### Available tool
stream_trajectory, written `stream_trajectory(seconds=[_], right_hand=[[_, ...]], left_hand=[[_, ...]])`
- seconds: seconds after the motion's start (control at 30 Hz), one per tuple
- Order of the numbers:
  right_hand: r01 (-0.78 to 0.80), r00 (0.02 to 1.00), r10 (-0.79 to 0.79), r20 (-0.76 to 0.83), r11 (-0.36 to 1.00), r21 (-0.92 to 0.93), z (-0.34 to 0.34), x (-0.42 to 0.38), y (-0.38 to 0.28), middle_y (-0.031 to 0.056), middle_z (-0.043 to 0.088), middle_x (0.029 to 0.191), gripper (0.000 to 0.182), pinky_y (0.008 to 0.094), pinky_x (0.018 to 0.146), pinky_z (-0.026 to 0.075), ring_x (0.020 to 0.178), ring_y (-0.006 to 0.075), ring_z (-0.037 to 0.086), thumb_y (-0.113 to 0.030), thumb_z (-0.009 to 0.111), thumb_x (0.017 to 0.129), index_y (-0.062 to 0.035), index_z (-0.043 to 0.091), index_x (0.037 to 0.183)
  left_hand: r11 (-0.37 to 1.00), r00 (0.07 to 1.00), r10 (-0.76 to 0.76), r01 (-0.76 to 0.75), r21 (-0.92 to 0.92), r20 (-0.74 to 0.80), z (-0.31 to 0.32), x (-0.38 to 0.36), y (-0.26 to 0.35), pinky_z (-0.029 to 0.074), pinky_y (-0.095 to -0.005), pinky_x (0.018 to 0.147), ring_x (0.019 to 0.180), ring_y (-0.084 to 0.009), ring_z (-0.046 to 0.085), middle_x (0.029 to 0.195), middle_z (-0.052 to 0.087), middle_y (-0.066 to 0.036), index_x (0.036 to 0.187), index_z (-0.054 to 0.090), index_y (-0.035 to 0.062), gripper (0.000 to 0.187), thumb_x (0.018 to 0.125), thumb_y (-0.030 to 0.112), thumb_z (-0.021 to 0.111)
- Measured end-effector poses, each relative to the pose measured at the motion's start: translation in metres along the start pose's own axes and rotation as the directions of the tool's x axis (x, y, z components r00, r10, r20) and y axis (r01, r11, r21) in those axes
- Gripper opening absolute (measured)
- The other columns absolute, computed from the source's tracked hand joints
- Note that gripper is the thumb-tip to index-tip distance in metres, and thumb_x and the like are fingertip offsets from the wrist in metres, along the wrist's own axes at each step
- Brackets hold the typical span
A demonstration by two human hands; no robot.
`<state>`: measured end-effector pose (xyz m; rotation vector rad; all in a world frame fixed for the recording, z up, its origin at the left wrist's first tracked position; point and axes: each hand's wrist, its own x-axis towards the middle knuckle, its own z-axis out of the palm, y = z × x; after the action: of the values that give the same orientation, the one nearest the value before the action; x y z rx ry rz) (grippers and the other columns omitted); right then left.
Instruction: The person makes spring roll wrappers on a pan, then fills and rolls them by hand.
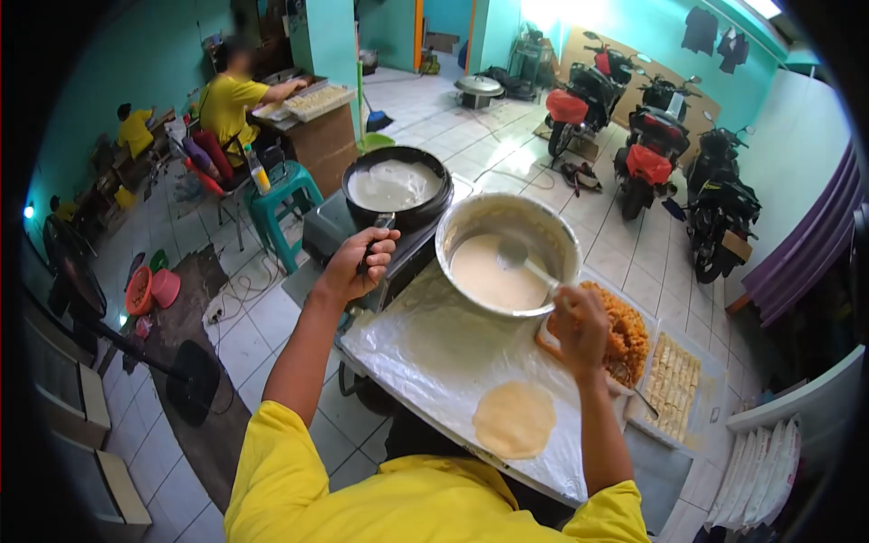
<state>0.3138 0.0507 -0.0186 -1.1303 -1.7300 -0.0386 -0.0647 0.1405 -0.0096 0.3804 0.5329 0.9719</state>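
Note:
My left hand (360, 262) is wrapped round the handle of a black frying pan (396, 217) on the stove (326, 233). Pale batter (395, 185) covers much of the pan's bottom. In my right hand (580, 328) is the white handle of a ladle (514, 254), whose bowl dips into a large metal pot (572, 242) of creamy batter (489, 279). Below the pot, a thin round crepe (514, 420) lies flat on the plastic-covered table (407, 348). To the right, partly behind my right forearm, sits a heap of orange filling (626, 337) with a spoon in it.
A clear tray of rolled pieces (672, 385) stands at the table's right. A green stool (281, 204) is beside the stove. Several motorbikes (647, 149) are parked beyond. A fan (186, 376) stands at left; a person in yellow (228, 104) works at another table behind.

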Motion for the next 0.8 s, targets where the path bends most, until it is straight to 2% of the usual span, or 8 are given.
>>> stream_trajectory(seconds=[0.3,0.37,0.47,0.5,0.57,0.63,0.77,0.8], right_hand=[[-0.201,0.97,0.191,0.148,0.978,0.06,0.027,-0.032,-0.004,0.0113,0.067,0.088,0.026,0.0354,0.066,0.054,0.074,0.0254,0.067,-0.013,0.08,0.085,-0.0063,0.07,0.108],[-0.17,0.979,0.157,0.127,0.98,0.101,0.03,-0.032,-0.002,0.011,0.067,0.088,0.031,0.0349,0.067,0.054,0.074,0.0243,0.066,-0.013,0.08,0.085,-0.0058,0.069,0.113],[-0.288,0.951,0.251,0.179,0.931,0.225,0.016,-0.043,-0.009,0.0096,0.066,0.089,0.047,0.0334,0.07,0.054,0.077,0.0209,0.065,-0.015,0.081,0.085,-0.0049,0.062,0.127],[-0.338,0.932,0.293,0.214,0.915,0.221,0.003,-0.052,-0.013,0.0092,0.066,0.089,0.049,0.0331,0.072,0.054,0.078,0.0201,0.065,-0.015,0.081,0.085,-0.0054,0.06,0.129],[-0.424,0.893,0.371,0.255,0.883,0.203,-0.022,-0.075,-0.011,0.0096,0.065,0.09,0.048,0.0326,0.075,0.054,0.081,0.0196,0.064,-0.015,0.08,0.087,-0.005,0.06,0.129],[-0.486,0.824,0.466,0.322,0.874,-0.022,-0.05,-0.115,0.003,0.0142,0.066,0.098,0.043,0.0369,0.078,0.054,0.085,0.0266,0.066,-0.018,0.077,0.089,-0.0033,0.061,0.126],[-0.515,0.738,0.602,0.304,0.794,-0.323,-0.064,-0.183,0.005,0.0186,0.065,0.104,0.041,0.0426,0.082,0.054,0.092,0.0349,0.066,-0.024,0.075,0.089,-0.0018,0.062,0.121],[-0.522,0.732,0.609,0.304,0.789,-0.325,-0.062,-0.183,-0.002,0.0186,0.065,0.104,0.041,0.0426,0.082,0.054,0.092,0.0349,0.066,-0.024,0.075,0.089,-0.0018,0.062,0.121]], left_hand=[[0.995,0.999,-0.049,0.051,-0.087,0.022,-0.016,0.039,0.009,0.041,-0.02,0.041,0.052,-0.0036,0.042,0.07,0.04,0.006,0.115,0.054,-0.0005,0.025,0.107,0.021,0.044],[0.983,0.978,-0.076,0.106,-0.147,0.193,-0.034,0.044,0.009,0.049,-0.0255,0.05,0.06,-0.0089,0.051,0.075,0.048,0.002,0.121,0.053,-0.0025,0.034,0.107,0.028,0.044],[0.959,0.991,0.085,-0.109,-0.262,-0.101,0.014,0.014,-0.019,0.056,-0.0343,0.07,0.076,-0.0187,0.062,0.087,0.061,-0.006,0.129,0.051,-0.0013,0.048,0.106,0.04,0.045],[0.965,0.991,0.001,-0.035,-0.259,-0.132,0.007,0.006,-0.039,0.056,-0.0343,0.07,0.076,-0.0187,0.062,0.087,0.061,-0.006,0.129,0.051,-0.0013,0.048,0.106,0.04,0.045],[0.967,0.999,0.009,0.0,-0.256,0.031,-0.011,-0.017,-0.075,0.054,-0.0424,0.086,0.09,-0.0254,0.066,0.101,0.066,-0.013,0.134,0.052,0.0,0.058,0.106,0.05,0.042],[0.992,0.978,-0.128,0.125,0.028,0.168,-0.036,-0.031,-0.126,0.055,-0.0414,0.085,0.091,-0.0247,0.066,0.102,0.066,-0.012,0.13,0.056,0.0014,0.058,0.106,0.052,0.041],[0.692,0.983,-0.185,0.136,0.709,-0.008,-0.014,-0.038,-0.223,0.056,-0.0387,0.082,0.091,-0.0201,0.065,0.095,0.064,-0.007,0.124,0.058,0.0008,0.033,0.103,0.027,0.059],[0.691,0.981,-0.194,0.145,0.709,-0.012,-0.004,-0.032,-0.236,0.056,-0.0387,0.082,0.091,-0.0201,0.065,0.095,0.064,-0.007,0.124,0.058,0.0008,0.033,0.103,0.027,0.059]])
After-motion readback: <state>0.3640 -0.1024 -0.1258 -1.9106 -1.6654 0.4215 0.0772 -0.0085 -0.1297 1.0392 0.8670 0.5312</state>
